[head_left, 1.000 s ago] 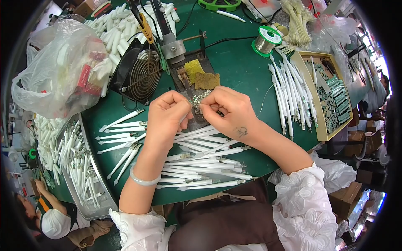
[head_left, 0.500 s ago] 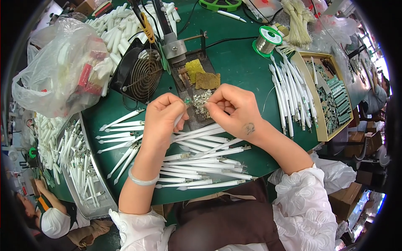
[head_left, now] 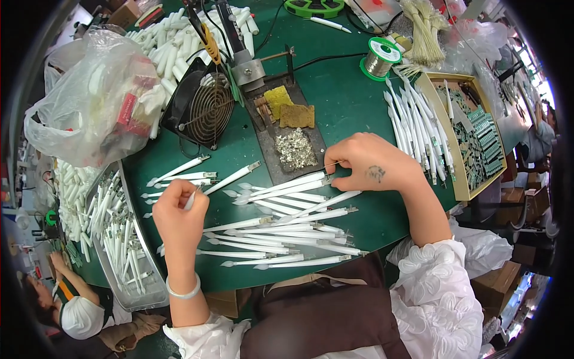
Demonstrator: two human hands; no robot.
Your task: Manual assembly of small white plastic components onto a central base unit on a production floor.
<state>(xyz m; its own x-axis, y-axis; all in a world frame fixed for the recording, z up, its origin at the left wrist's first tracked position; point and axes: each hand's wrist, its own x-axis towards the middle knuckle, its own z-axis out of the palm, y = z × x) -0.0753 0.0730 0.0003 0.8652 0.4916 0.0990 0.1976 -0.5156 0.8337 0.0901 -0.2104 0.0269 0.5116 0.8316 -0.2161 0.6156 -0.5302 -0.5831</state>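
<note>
White sticks point(head_left: 305, 262) lie bunched along the near edge of the green tabletop point(head_left: 335, 90). Toward its left edge, the left hand point(head_left: 179, 212) grips one stick point(head_left: 190, 201), mostly hidden; the right hand point(head_left: 373, 161), nearer the right edge than the silvery scraps point(head_left: 296, 149), pinches a thin strand point(head_left: 333, 164).

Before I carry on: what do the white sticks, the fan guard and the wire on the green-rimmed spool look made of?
White sticks: probably plastic; smooth, with a soft sheen.
Fan guard: likely metal; thin, dull concentric rings.
Wire: apparently metal; silvery shine, tightly wound.
</note>
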